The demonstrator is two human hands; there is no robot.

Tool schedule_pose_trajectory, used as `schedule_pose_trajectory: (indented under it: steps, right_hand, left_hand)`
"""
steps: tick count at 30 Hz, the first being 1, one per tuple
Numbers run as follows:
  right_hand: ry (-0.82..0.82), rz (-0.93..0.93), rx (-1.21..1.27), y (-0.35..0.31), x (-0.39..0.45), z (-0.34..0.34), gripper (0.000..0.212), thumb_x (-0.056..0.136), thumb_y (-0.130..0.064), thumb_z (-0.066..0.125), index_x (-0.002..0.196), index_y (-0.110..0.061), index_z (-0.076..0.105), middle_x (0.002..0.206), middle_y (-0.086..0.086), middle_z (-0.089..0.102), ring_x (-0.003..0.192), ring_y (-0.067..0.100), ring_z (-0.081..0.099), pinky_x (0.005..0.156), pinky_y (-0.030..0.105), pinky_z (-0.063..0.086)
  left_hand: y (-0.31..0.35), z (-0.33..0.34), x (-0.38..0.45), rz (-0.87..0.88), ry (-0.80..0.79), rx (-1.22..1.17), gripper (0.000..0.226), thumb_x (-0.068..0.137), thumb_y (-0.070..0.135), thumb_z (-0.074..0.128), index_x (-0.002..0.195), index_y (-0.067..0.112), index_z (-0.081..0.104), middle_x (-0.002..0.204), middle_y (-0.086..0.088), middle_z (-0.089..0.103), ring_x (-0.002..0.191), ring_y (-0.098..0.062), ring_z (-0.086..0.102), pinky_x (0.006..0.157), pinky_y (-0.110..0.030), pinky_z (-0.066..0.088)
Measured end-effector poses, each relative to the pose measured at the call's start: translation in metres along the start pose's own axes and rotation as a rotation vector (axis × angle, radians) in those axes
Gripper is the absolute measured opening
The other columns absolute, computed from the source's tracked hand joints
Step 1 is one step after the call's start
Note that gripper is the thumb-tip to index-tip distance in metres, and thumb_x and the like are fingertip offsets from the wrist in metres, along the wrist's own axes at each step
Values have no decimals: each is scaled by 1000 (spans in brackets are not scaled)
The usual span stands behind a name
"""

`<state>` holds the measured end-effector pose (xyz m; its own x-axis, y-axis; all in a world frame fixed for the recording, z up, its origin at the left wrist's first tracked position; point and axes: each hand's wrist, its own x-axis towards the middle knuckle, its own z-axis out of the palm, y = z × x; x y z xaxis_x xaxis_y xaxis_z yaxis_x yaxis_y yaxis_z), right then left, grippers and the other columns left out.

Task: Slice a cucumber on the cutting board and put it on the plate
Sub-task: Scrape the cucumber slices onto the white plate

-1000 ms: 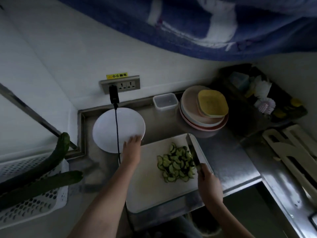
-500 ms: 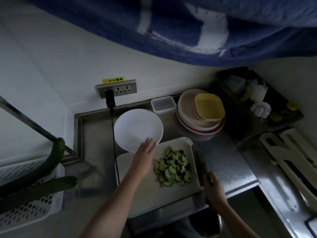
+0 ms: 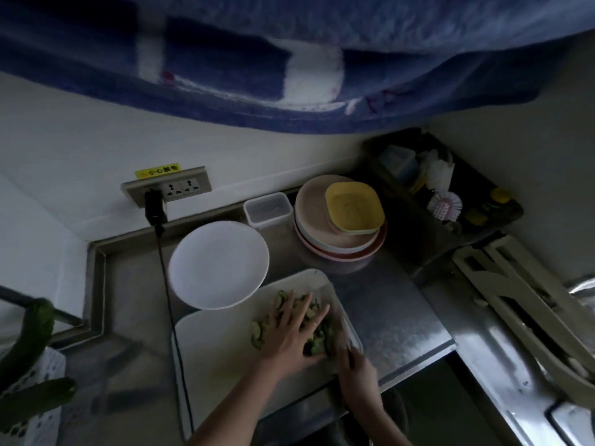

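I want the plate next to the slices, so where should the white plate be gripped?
Take the white plate by its near rim, where it overhangs the cutting board; fingers may slip under there. Come from the left, since the left hand covers the cucumber slices and the right hand holds the knife.

Two bare forearms entering from the lower edge, no sleeves in view, left hand [image 3: 291, 329] without rings or glove, five fingers showing, right hand [image 3: 359, 376] likewise ungloved, wrists without watch or band, detail soft in dim light
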<state>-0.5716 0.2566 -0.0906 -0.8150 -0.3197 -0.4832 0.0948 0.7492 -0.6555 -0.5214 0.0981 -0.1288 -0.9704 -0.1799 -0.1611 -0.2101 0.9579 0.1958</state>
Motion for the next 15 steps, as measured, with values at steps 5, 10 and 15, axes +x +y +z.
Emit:
schedule_pose_trajectory:
  steps: [5, 10, 15]
  right_hand:
    - [-28, 31, 84, -9, -3, 17, 36, 101, -36, 35, 111, -20, 66, 114, 11, 68, 111, 25, 60, 70, 22, 35]
    - [-15, -11, 134, -5, 1, 29, 35, 102, -26, 37, 117, -12, 65, 109, 7, 69, 109, 21, 61, 71, 19, 36]
    - [5, -42, 133, -5, 4, 24, 32, 101, -26, 40, 108, -10, 66, 91, 5, 70, 95, 21, 64, 64, 18, 40]
  left_hand:
    - [10, 10, 17, -66, 98, -113, 65, 81, 52, 43, 134, 16, 51, 136, -9, 53, 122, -32, 51, 92, -62, 42]
    - [16, 16, 23, -59, 258, -215, 54, 85, 41, 45, 127, 9, 59, 133, -10, 55, 123, -26, 42, 94, -54, 44]
    - [18, 6, 28, -45, 427, -334, 47, 90, 31, 47, 128, 4, 55, 137, -13, 49, 130, -28, 40, 101, -49, 41]
